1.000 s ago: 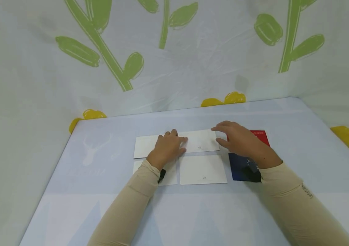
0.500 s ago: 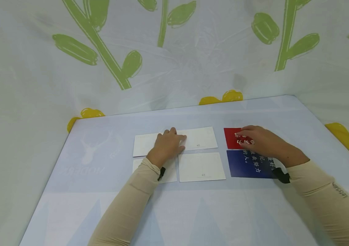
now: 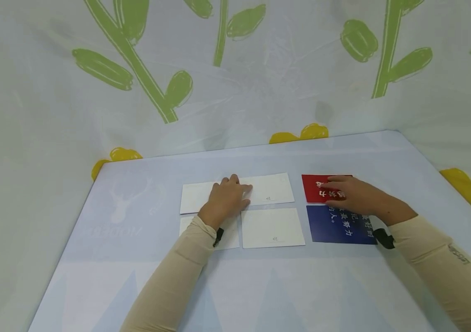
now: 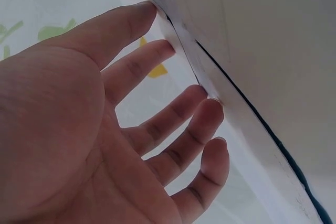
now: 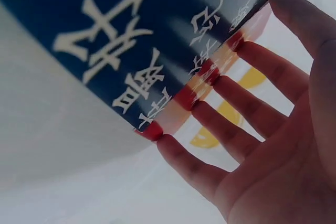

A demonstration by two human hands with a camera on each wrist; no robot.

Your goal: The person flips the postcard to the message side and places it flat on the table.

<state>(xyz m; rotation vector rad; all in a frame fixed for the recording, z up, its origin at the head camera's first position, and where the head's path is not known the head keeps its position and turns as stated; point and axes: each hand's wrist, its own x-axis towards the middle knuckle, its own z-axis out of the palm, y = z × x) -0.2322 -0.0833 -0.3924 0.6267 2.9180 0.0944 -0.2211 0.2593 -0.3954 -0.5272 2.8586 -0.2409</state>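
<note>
Two rows of cards lie flat in the head view. My left hand [image 3: 225, 198] rests with spread fingertips across the inner edges of the upper-left white card [image 3: 194, 198] and the upper-middle white card [image 3: 273, 189]. Below them lie a lower-left white card [image 3: 228, 239], partly hidden by that wrist, and a lower-middle white card [image 3: 273, 229]. Extended fingers of my right hand [image 3: 360, 197] touch the red card [image 3: 311, 188] with white characters, covering its right part. Nearer me is a blue card [image 3: 324, 228], whose white lettering fills the right wrist view. Neither hand grips anything.
The cards lie on a pale blue and white printed tabletop [image 3: 235, 286]. Behind it hangs a white backdrop [image 3: 285, 92] with green leaf prints. Yellow printed shapes [image 3: 302, 133] show along the far table edge.
My right hand has moved right, from the edge of the upper-middle white card onto the red card, uncovering more of the red and blue cards. My left hand has stayed in place.
</note>
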